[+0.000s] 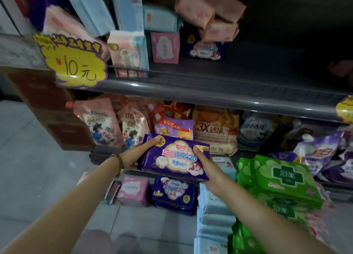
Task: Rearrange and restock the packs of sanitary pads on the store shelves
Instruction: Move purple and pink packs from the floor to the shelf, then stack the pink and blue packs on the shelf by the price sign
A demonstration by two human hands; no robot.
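A purple pack (174, 158) is held in mid-air at the centre of the view, face up and tilted down toward 4 o'clock. It is gripped at both ends: the left hand (142, 150) is curled round its 10 o'clock corner, with fingers over the top edge. The right hand (207, 169) is clamped on its 3 o'clock end, with the thumb pressed on the face. A beaded bracelet (118, 162) is worn on the left wrist. At 12 o'clock of the pack a shelf (191, 89) is seen, its right part dark. A second purple pack (206, 49) of the same kind — upright, facing out — is stood there at 1 o'clock, with a pink box (165, 47) just beside it at 12 and peach packs (210, 13) piled above it. Blue packs (128, 7) are leaned at 11 o'clock, and a yellow sign (76, 60) marked 10元 is hung from the shelf edge at 10 o'clock. Under the shelf, behind the held pack, pink pouches (99, 123) at 10 o'clock and an orange bag (215, 129) at 1 o'clock are lined up. On the floor (38, 177) at 6 o'clock a purple stack (174, 194) is set, with a pink pack (133, 190) just beside it at 7 o'clock. A pale blue stack (214, 215) is placed at 5 o'clock and green packs (286, 177) are piled at 4 o'clock — both near the right forearm.
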